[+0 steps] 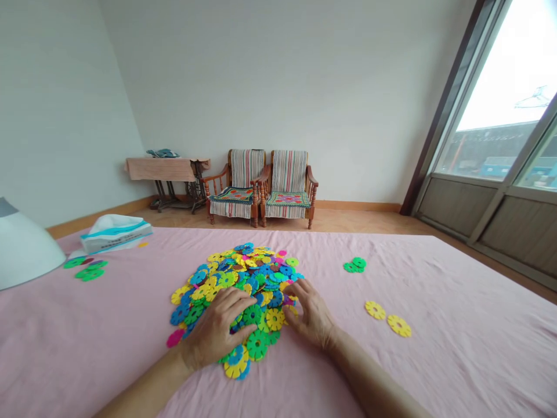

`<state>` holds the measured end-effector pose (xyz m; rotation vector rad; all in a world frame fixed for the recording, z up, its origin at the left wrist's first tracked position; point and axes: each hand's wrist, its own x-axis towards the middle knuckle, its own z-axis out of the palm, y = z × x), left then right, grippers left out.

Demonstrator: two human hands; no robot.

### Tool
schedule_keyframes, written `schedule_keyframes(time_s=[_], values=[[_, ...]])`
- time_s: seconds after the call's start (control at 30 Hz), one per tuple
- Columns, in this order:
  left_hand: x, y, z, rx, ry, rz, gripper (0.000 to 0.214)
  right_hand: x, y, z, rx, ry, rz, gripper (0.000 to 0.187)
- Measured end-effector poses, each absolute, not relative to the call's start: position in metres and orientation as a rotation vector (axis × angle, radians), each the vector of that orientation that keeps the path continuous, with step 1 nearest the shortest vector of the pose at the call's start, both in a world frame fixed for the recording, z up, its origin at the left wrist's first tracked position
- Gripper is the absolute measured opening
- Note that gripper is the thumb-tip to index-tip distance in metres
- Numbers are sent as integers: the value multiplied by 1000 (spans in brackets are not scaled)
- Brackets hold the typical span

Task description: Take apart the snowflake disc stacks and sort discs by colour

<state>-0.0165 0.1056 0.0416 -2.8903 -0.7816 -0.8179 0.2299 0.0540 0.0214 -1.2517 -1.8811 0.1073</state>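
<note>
A heap of notched, flower-shaped plastic discs (227, 280) in yellow, blue, green and pink lies on the pink cloth. My left hand (220, 325) rests over the heap's near left side, thumb and fingers apart. At the right edge of the heap is my right hand (310, 310), its fingers curved and spread against the discs. A green disc (257, 345) and a yellow disc (275, 319) show in the gap between the hands. Neither hand visibly grips a disc; what lies under the palms is hidden.
Two yellow discs (387, 317) and a few green discs (355, 265) lie apart on the right. More green discs (90, 270) sit at left, near a tissue box (116, 233) and a white rounded object (26, 249). Beyond the pink cloth (435, 360) stand two wooden armchairs (261, 188).
</note>
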Motion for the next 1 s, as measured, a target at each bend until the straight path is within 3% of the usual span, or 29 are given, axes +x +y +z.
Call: schedule_keyframes(time_s=[0.13, 0.5, 0.8, 1.0], values=[[-15, 107, 35, -2890, -826, -805, 40, 219, 53, 23, -1282, -2004, 76, 38], [-17, 109, 28, -2861, -859, -866, 37, 217, 57, 23, -1455, -1990, -28, 16], [-16, 112, 27, -2831, -816, -924, 22, 229, 66, 10, -1522, -1629, -52, 12], [-18, 115, 24, -2784, -729, -992, 19, 261, 75, 10, -1743, -1351, -36, 20]])
